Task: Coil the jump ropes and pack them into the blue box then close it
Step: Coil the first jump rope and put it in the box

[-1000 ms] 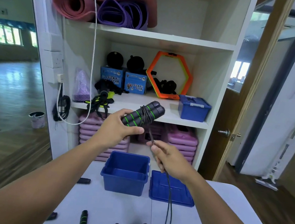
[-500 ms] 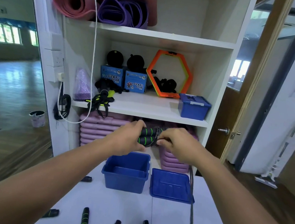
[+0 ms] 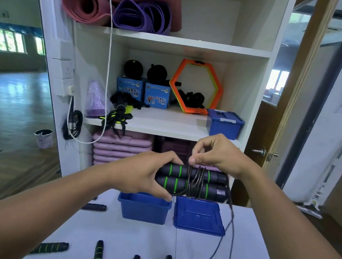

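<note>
My left hand (image 3: 145, 173) grips the two black, green-ringed handles (image 3: 210, 184) of a jump rope, held side by side and level above the table. Several turns of dark cord (image 3: 195, 183) are wound around them. My right hand (image 3: 216, 154) pinches the cord just above the handles. The loose cord (image 3: 230, 225) hangs down on the right toward the table. Below stand the open blue box (image 3: 144, 210) and, right of it, its blue lid (image 3: 198, 217) lying flat.
Several more rope handles (image 3: 97, 257) lie on the white table (image 3: 141, 239) near me and at its left. Behind is a white shelf unit (image 3: 162, 126) with another blue box (image 3: 224, 124), mats and gear. A wooden door (image 3: 273, 129) stands at the right.
The handles have turned from tilted upward to level and dropped lower. My right hand rose from under them to above them, carrying the cord round, and more turns now lie on the handles.
</note>
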The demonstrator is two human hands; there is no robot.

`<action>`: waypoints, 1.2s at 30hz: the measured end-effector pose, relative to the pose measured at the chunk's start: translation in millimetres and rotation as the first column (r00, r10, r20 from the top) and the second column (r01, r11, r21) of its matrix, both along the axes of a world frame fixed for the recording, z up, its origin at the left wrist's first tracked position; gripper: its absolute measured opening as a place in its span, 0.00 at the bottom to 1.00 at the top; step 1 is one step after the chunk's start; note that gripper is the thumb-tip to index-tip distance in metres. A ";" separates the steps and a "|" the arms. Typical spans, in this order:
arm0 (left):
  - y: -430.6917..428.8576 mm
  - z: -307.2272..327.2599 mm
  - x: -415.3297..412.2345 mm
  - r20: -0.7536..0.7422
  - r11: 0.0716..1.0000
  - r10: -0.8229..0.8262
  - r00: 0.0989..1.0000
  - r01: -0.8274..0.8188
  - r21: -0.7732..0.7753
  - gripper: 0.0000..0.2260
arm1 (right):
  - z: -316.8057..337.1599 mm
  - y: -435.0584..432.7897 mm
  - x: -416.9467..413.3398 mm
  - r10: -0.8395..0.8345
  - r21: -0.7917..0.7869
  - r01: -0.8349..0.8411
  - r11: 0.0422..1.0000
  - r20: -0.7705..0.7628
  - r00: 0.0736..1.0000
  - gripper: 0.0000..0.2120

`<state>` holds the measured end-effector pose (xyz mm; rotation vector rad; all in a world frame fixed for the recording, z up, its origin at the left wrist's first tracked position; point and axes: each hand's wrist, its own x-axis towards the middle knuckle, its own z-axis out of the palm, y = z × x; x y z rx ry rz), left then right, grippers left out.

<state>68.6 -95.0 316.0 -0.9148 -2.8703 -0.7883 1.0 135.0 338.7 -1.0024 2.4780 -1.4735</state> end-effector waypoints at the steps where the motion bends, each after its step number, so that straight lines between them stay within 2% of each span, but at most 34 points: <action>1: -1.5 0.9 3.1 0.032 0.999 -0.019 0.999 0.017 0.046 0.25 | -3.5 1.4 -1.6 0.022 -0.046 -0.020 0.999 0.037 0.999 0.20; 5: -6.8 2.7 12.6 0.144 0.944 -0.096 0.985 0.044 0.328 0.25 | -18.8 4.6 -0.6 0.043 -0.215 -0.019 0.976 0.108 0.993 0.08; 7: -7.9 3.7 12.1 0.162 0.890 -0.094 0.982 0.009 0.456 0.26 | -33.3 5.4 0.6 -0.031 -0.261 0.079 0.962 0.185 0.982 0.10; 9: -7.0 4.8 8.9 0.158 0.837 -0.057 0.986 -0.039 0.546 0.26 | -46.9 0.6 3.4 0.001 -0.252 0.055 0.966 0.217 0.976 0.11; 12: -3.6 3.8 -1.7 0.163 0.769 0.057 0.985 -0.147 0.622 0.25 | -60.2 -15.1 6.1 0.036 -0.337 0.056 0.940 0.263 0.964 0.13; 14: -3.8 2.9 -12.9 0.137 0.742 0.181 0.974 -0.227 0.631 0.23 | -67.0 -22.8 8.8 0.005 -0.289 0.065 0.955 0.238 0.971 0.14; 18: -10.2 2.9 -37.8 0.060 0.732 0.412 0.909 -0.370 0.572 0.24 | -78.0 -24.1 9.3 -0.051 -0.143 0.077 0.987 0.178 0.983 0.13; 20: -16.0 3.1 -48.8 -0.028 0.765 0.519 0.854 -0.450 0.461 0.26 | -72.5 -23.4 13.4 -0.058 -0.062 0.067 0.996 0.131 0.990 0.13; 22: -21.7 2.3 -57.4 -0.108 0.803 0.540 0.834 -0.473 0.364 0.27 | -62.9 -21.9 16.9 -0.068 0.037 0.065 0.997 0.061 0.996 0.14; 26: -25.2 -6.3 -66.1 -0.225 0.876 0.482 0.847 -0.469 0.113 0.31 | -32.9 -18.9 16.5 -0.134 0.245 0.186 0.952 -0.212 0.968 0.11; 28: -24.1 -11.8 -65.6 -0.249 0.905 0.418 0.873 -0.425 0.029 0.30 | -18.5 -17.3 17.4 -0.135 0.293 0.230 0.928 -0.311 0.941 0.10; 33: -20.4 -20.8 -49.5 -0.171 0.966 0.230 0.958 -0.245 -0.078 0.32 | 8.4 -12.2 16.2 -0.054 0.382 0.214 0.899 -0.388 0.920 0.05; 36: -9.1 -20.6 -32.7 -0.145 0.979 0.172 0.974 -0.185 -0.086 0.32 | 16.8 -11.5 12.7 -0.030 0.341 0.171 0.924 -0.381 0.924 0.03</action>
